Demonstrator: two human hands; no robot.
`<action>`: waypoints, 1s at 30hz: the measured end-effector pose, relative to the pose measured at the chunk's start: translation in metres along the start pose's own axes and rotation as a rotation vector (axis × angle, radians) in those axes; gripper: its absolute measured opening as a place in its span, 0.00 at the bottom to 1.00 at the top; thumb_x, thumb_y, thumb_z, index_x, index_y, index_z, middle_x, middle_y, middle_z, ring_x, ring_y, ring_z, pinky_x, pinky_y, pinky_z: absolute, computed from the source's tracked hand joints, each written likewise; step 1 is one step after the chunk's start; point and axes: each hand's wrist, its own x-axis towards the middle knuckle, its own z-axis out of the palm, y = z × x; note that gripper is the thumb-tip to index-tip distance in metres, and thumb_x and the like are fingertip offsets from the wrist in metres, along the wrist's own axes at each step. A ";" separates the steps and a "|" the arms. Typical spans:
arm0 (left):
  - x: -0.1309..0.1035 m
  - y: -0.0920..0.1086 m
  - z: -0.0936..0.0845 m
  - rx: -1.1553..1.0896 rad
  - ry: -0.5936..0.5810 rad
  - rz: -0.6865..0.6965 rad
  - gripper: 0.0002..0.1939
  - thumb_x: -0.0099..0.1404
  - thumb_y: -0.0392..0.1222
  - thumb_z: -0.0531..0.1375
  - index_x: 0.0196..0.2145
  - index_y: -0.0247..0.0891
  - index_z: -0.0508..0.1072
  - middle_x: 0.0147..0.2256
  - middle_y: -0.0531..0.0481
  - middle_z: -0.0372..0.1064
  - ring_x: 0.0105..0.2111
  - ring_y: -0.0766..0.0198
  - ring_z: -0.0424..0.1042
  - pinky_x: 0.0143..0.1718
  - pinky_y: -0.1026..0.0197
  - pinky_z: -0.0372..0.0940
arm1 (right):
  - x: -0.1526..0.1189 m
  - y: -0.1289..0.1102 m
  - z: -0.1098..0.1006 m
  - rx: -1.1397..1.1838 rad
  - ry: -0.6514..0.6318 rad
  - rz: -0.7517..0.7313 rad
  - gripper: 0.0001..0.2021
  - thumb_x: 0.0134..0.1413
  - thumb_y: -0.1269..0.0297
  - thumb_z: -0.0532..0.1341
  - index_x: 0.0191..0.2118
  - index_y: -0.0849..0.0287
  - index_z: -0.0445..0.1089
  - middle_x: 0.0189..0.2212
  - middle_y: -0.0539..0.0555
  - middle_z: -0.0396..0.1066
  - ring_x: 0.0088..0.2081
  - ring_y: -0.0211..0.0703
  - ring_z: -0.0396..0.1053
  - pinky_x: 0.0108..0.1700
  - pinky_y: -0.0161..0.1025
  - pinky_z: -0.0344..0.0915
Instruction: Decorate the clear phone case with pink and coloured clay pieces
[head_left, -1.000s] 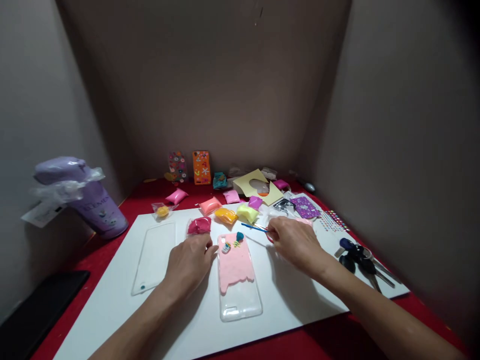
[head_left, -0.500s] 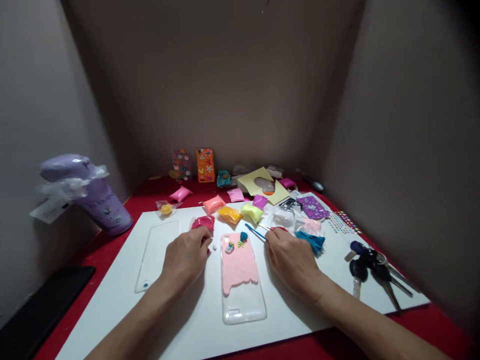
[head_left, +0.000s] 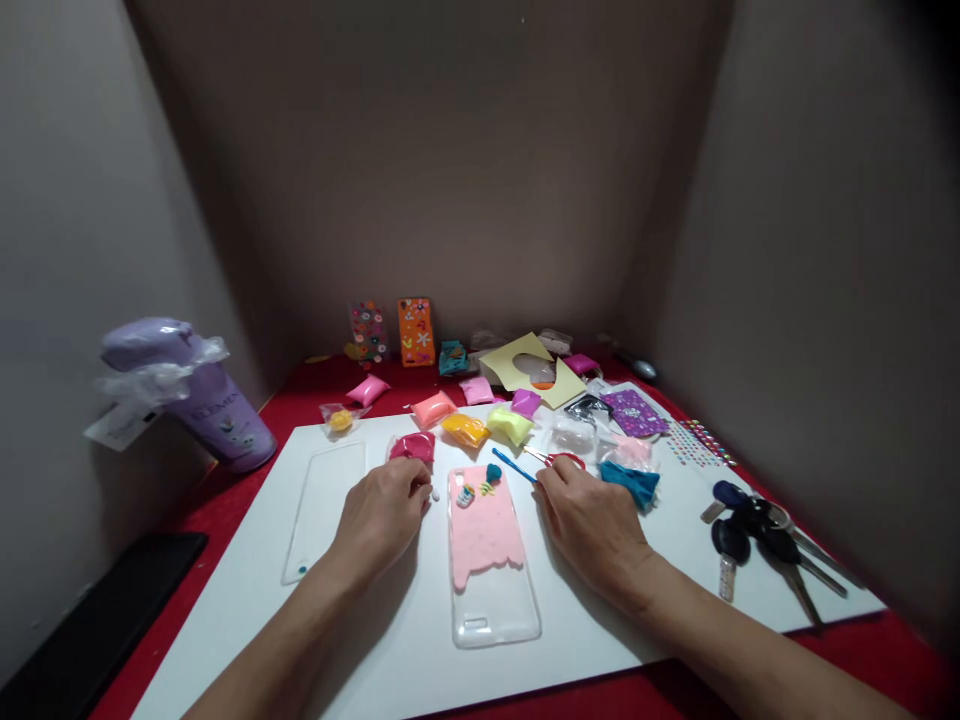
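My left hand (head_left: 384, 517) rests on the white board with its fingers curled together. Just past its fingertips lies a small white ball (head_left: 435, 494), and whatever the fingers hold, if anything, is hidden. A blue modelling tool (head_left: 514, 466) sticks out from the closed fingers of my right hand (head_left: 592, 520). Between the hands is a clear phone case (head_left: 495, 625), its upper part covered by a sheet of pink clay (head_left: 484, 540) with a ragged lower edge. On the pink sit a teal clay piece (head_left: 493, 474) and a small striped cupcake-like piece (head_left: 466, 495).
Several clay packets, including a yellow one (head_left: 510, 424), lie behind the case. Red-handled scissors (head_left: 562, 459) are by my right hand. A second clear case (head_left: 324, 510) lies left, keys (head_left: 757, 530) right. A purple tumbler (head_left: 225, 420) stands far left.
The view has shifted slightly, so everything sits a little further right. My left fingertips are closer to the white ball. The blue tool remains at my right hand.
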 end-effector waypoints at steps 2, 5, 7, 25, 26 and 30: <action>0.000 -0.001 0.000 -0.003 0.000 0.005 0.07 0.58 0.35 0.54 0.27 0.42 0.70 0.31 0.53 0.72 0.30 0.63 0.68 0.26 0.64 0.52 | 0.000 0.000 -0.002 0.007 0.006 -0.008 0.09 0.61 0.68 0.53 0.32 0.60 0.68 0.32 0.54 0.68 0.26 0.40 0.65 0.24 0.38 0.37; 0.000 -0.004 -0.002 0.020 -0.012 -0.018 0.06 0.58 0.36 0.54 0.26 0.42 0.69 0.30 0.53 0.72 0.28 0.63 0.67 0.25 0.64 0.51 | -0.001 0.000 -0.005 0.014 0.030 -0.021 0.09 0.60 0.68 0.54 0.32 0.60 0.69 0.31 0.54 0.69 0.25 0.39 0.64 0.24 0.38 0.38; 0.001 -0.005 -0.002 0.045 -0.040 -0.033 0.06 0.58 0.37 0.54 0.25 0.42 0.69 0.28 0.53 0.72 0.28 0.62 0.67 0.25 0.63 0.51 | -0.001 0.000 -0.007 0.018 0.055 -0.033 0.08 0.59 0.68 0.54 0.31 0.59 0.69 0.30 0.53 0.69 0.24 0.39 0.63 0.25 0.38 0.38; 0.001 -0.002 -0.002 -0.276 0.059 0.019 0.07 0.59 0.40 0.54 0.25 0.40 0.69 0.27 0.53 0.70 0.29 0.62 0.67 0.30 0.61 0.56 | 0.000 0.005 0.004 0.165 0.341 -0.174 0.13 0.58 0.68 0.54 0.23 0.59 0.66 0.20 0.51 0.65 0.21 0.39 0.58 0.25 0.39 0.38; -0.001 0.000 -0.002 -0.353 0.059 0.035 0.08 0.59 0.41 0.54 0.25 0.40 0.69 0.26 0.53 0.70 0.28 0.62 0.67 0.31 0.62 0.57 | 0.000 0.005 0.004 0.177 0.360 -0.190 0.13 0.59 0.68 0.54 0.23 0.59 0.65 0.19 0.51 0.64 0.21 0.39 0.57 0.25 0.39 0.38; -0.007 0.010 0.001 -0.595 0.023 0.099 0.07 0.58 0.42 0.56 0.26 0.39 0.70 0.26 0.53 0.70 0.28 0.63 0.67 0.29 0.63 0.59 | -0.001 0.002 0.004 0.197 0.435 -0.231 0.16 0.61 0.67 0.52 0.22 0.60 0.65 0.18 0.51 0.63 0.19 0.38 0.55 0.26 0.39 0.38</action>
